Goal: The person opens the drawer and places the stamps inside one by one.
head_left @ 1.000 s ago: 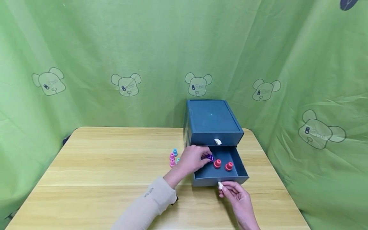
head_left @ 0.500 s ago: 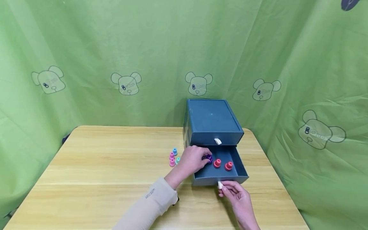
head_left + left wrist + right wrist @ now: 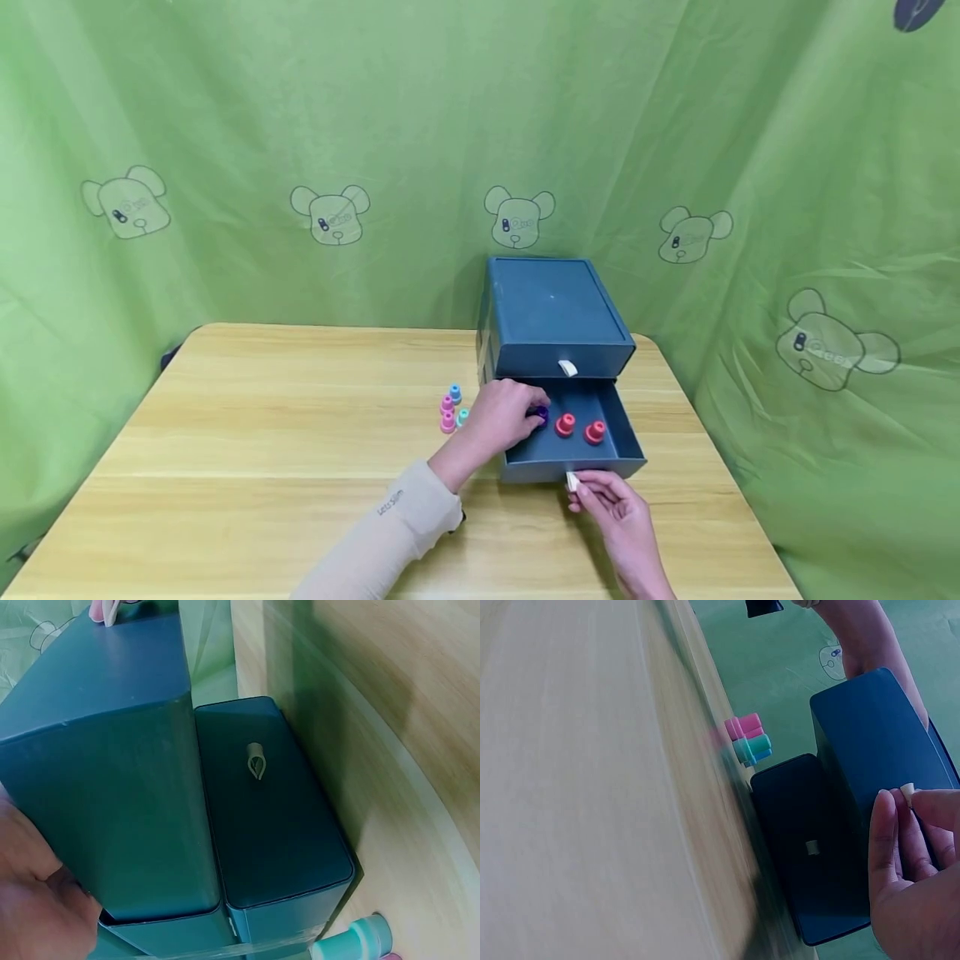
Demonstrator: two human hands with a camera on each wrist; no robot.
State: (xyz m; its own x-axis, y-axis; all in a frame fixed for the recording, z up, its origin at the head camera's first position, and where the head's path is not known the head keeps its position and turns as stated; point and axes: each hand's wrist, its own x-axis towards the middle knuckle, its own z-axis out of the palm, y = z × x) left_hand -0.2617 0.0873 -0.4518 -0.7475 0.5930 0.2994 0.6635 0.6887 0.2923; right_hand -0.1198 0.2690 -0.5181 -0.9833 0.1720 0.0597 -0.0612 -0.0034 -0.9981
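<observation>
My left hand [image 3: 504, 417] reaches over the left wall of a pulled-out dark blue drawer [image 3: 540, 472] and pinches a small purple stepped plastic peg [image 3: 542, 416], mostly covered by the fingers. To its right in the drawer stand two red pegs of the same shape, a nearer-left red peg [image 3: 566, 425] and another red peg [image 3: 595, 432]. At the drawer's front, my right hand [image 3: 618, 517] pinches the white pull tab [image 3: 572, 482] between thumb and fingers, also plain in the right wrist view. The left wrist view shows part of the left hand [image 3: 34, 892] beside the drawer; the purple peg is hidden there.
The blue cabinet [image 3: 558, 300] stands at the table's back right, its top drawer closed. Left of it on the wooden table [image 3: 262, 433] are a blue peg [image 3: 455, 393], two pink pegs [image 3: 447, 422] and a teal peg [image 3: 462, 417]. Green curtain [image 3: 420, 125] surrounds the table.
The purple peg and my left fingertips have shifted slightly left, away from the red pegs. My right hand keeps its hold on the tab. The head view has tilted a little.
</observation>
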